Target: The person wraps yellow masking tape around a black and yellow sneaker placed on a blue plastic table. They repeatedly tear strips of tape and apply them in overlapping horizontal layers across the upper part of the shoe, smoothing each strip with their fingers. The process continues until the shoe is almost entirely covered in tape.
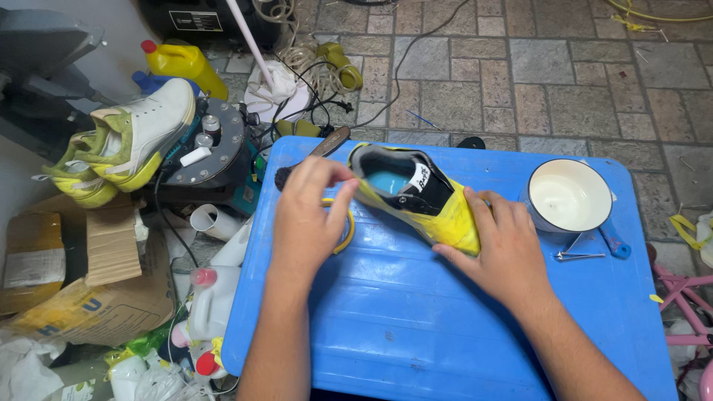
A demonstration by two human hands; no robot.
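Mid-frame, the yellow shoe [416, 197] lies on its side on the blue desk [445, 319], its black-lined opening turned up-left, and this looks like the cleaning step with the shoe being steadied. The right hand [505, 252] lies flat over the toe end, fingers spread and pressing rather than gripping, while the left hand [308, 215] has its fingers narrowed at the heel rim, just above a yellow ring [345, 234]; whether they pinch anything I cannot tell. The next move, I judge, calls for a firm hold while reaching the white bowl [568, 197] at right or the brush [312, 152] behind the left hand.
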